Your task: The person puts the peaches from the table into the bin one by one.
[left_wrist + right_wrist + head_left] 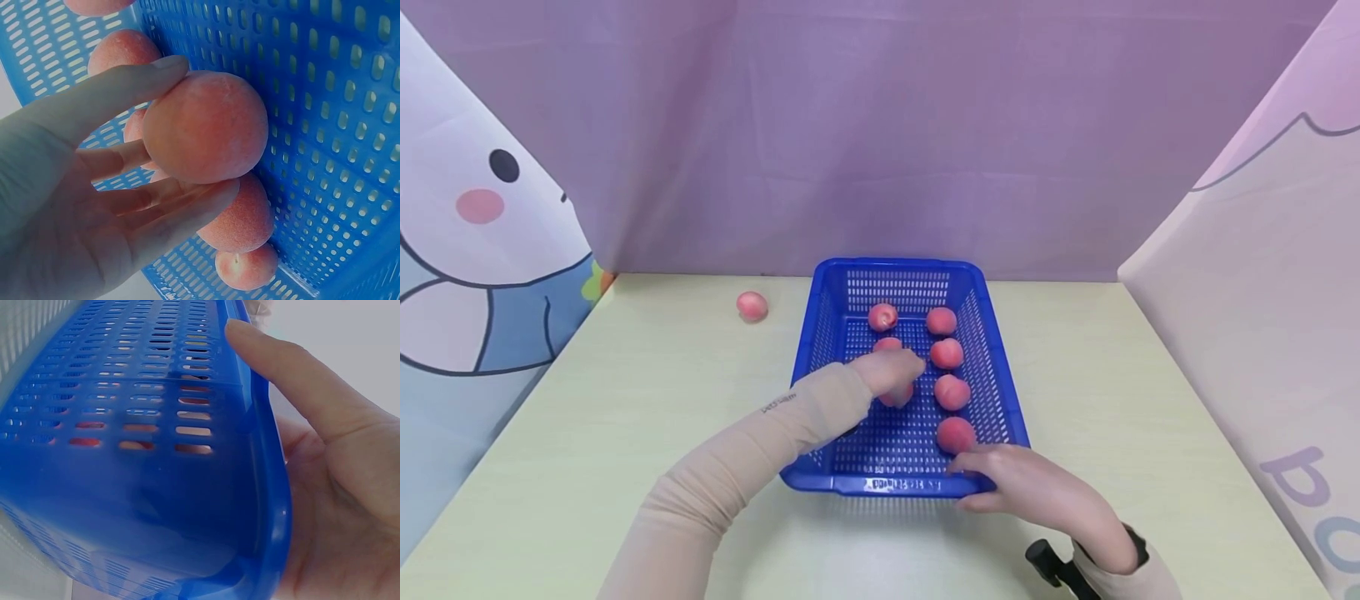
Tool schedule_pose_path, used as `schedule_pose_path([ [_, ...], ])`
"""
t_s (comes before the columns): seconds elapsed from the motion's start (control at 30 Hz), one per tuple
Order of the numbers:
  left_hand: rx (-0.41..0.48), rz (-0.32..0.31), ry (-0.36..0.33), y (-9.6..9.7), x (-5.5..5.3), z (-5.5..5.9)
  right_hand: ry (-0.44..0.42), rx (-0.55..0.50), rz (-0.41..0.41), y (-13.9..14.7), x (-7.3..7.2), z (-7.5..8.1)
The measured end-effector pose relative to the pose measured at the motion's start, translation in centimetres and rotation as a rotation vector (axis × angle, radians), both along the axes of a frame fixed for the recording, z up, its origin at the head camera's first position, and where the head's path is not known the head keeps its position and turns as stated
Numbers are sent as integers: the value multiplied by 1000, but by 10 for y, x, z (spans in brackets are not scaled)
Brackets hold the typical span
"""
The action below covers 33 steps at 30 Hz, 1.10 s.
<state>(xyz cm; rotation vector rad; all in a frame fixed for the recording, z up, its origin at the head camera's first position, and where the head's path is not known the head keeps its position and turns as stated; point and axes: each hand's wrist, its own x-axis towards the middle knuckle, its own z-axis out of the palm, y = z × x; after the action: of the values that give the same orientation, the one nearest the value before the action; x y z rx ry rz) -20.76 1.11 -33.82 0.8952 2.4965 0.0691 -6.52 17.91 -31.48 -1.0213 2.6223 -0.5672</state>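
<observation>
A blue plastic basket with slotted walls stands in the middle of the table. My left hand reaches into it, pinching a peach between thumb and fingertips, low over the basket floor. Along the right wall runs a row of several peaches. Two more, a far peach and a partly covered peach, lie on the left side of the floor. At the near right corner my right hand grips the rim, its thumb outside against the basket's wall and its fingers over the edge.
One loose peach lies on the pale table, left of the basket near the back. A purple cloth hangs behind the table, with printed panels on both sides. A black wrist mount sits at my right wrist.
</observation>
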Motion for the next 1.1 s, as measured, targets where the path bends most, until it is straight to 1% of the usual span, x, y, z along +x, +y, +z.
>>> schedule_pose_path([
  [0.1,0,24,-16,0,1,0,9,-1,-1,0,0,0],
  [0.23,2,22,-22,0,1,0,5,-2,-4,0,0,-1],
  [0.4,8,10,-13,1,1,-1,4,-4,-3,0,0,-1],
  [0.6,-11,-18,20,2,3,1,-3,-4,-6,0,0,-1],
  [0.77,-22,-23,25,3,4,3,-14,-8,-8,0,0,-1],
  [0.9,-36,-41,51,2,3,7,-18,-10,-7,0,0,-1],
  [1.0,-58,-75,98,1,2,11,-19,-6,-6,0,0,0],
  [1.1,-65,-91,128,0,2,17,-20,-1,-7,1,0,0],
])
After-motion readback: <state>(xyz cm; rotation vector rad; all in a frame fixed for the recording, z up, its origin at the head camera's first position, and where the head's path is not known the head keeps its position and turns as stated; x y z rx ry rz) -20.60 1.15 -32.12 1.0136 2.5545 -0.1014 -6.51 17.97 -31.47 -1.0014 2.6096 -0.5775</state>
